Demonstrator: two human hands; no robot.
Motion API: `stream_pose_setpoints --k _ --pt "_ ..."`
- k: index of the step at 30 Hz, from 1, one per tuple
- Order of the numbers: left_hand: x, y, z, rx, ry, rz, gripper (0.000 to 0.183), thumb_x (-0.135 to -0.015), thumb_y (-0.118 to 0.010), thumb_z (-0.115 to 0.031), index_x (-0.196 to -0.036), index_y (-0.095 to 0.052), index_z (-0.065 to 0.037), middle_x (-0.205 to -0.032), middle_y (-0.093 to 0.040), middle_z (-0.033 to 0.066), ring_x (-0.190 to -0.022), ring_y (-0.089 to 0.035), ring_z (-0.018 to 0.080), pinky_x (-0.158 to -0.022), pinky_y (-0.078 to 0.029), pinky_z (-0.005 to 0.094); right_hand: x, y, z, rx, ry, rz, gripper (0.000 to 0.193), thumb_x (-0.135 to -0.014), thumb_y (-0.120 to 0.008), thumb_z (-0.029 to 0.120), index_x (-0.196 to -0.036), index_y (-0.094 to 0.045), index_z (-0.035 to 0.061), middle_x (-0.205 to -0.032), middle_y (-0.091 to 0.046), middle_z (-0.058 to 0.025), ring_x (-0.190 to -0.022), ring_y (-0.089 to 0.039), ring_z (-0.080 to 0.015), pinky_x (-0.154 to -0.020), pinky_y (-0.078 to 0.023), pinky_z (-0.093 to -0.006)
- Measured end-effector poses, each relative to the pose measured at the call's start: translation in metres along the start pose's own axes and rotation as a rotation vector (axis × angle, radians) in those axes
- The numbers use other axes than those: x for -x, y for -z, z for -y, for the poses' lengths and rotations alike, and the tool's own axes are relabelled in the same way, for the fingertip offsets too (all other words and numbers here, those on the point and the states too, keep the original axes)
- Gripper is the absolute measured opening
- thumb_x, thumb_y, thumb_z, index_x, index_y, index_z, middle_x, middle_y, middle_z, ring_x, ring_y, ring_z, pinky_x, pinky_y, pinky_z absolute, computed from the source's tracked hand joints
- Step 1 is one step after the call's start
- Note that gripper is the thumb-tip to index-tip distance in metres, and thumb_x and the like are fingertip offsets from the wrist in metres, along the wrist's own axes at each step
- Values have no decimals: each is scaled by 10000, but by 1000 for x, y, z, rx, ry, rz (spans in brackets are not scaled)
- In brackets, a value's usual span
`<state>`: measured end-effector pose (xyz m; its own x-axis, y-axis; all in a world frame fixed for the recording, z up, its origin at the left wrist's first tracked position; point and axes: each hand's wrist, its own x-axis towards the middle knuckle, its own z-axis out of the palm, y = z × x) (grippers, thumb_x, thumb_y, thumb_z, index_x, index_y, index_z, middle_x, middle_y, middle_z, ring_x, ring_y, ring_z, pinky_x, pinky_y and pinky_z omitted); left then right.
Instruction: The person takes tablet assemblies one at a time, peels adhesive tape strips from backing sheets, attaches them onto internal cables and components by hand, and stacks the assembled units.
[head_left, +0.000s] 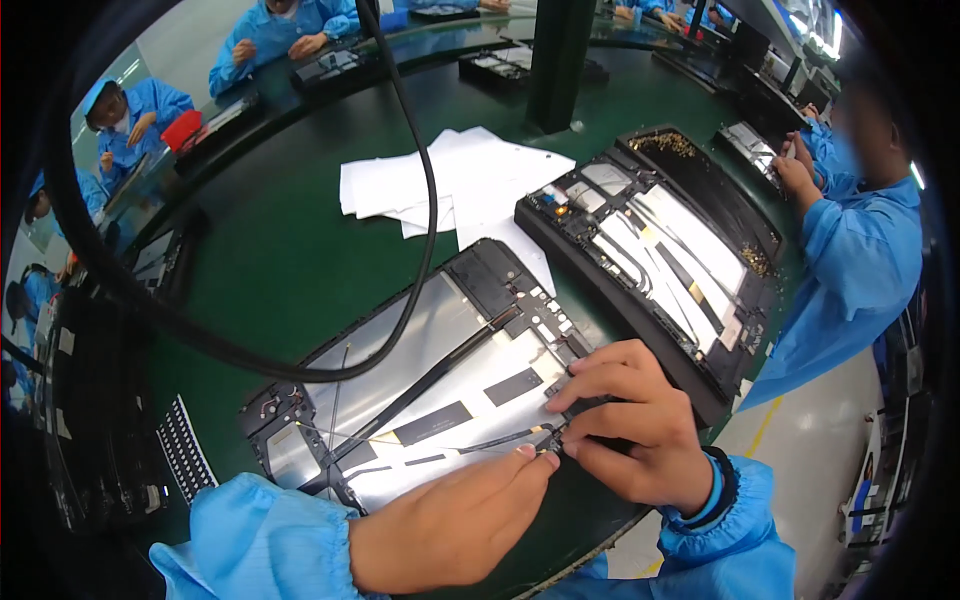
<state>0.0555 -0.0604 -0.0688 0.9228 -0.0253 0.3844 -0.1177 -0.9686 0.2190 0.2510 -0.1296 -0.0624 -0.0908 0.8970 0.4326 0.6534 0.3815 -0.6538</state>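
Observation:
An opened tablet-like device point(415, 325) lies before me, its silver inside crossed by black flat cables and dark strips. At its near right edge, my left hand point(450, 525) pinches a small dark part point(552, 438) between thumb and forefinger; a thin cable runs to it from the left. My right hand point(640, 425) curves over the same edge. Its thumb and forefinger are closed at that part, though I cannot make out exactly what they grip. The other right fingers bend above the device's edge.
A second opened device point(660, 260) sits in a black tray with small brass-coloured screws point(665, 145). White sheets point(455, 180) lie beyond. A black cable point(425, 190) loops across the view. A dotted label sheet point(185, 450) is at left. A co-worker point(850, 250) stands right; others sit along the far side.

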Motion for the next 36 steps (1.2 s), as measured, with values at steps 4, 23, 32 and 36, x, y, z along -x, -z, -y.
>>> stream_pose_setpoints --k 4,23,32,36 --pt "0 10 -3 45 -6 63 384 -671 -499 -10 -1021 -512 146 -1118 -502 228 -1014 -525 350 -863 -450 364 4 -4 1 -21 37 -48 99 -594 -634 -33 -668 -604 25 -859 -610 -34 -885 -518 -270 -776 -425 -332" --pt "37 71 90 197 712 -37 509 -781 -599 -420 -1084 -551 -14 -841 -590 140 -776 -560 219 -699 -448 314 42 -106 57 106 -189 -475 654 -832 -517 189 -1314 -182 -99 -1335 -284 -266 -1247 -288 -349 -1031 -189 -388" --pt "48 88 86 795 906 -276 586 -768 -664 -257 -1211 -423 41 -892 -606 116 -750 -553 107 -639 -441 224 3 -110 58 -514 -168 -393 653 -770 -620 132 -1287 -273 -62 -1287 -342 -206 -1180 -365 -269 -984 -287 -356" --pt "40 121 69 643 829 -377 445 -782 -646 -169 -1142 -496 46 -932 -608 65 -791 -550 91 -696 -441 216 -10 -101 48 -789 -333 -766 473 -813 -552 102 -1228 -357 -15 -1141 -434 -111 -949 -500 -186 -840 -397 -273"
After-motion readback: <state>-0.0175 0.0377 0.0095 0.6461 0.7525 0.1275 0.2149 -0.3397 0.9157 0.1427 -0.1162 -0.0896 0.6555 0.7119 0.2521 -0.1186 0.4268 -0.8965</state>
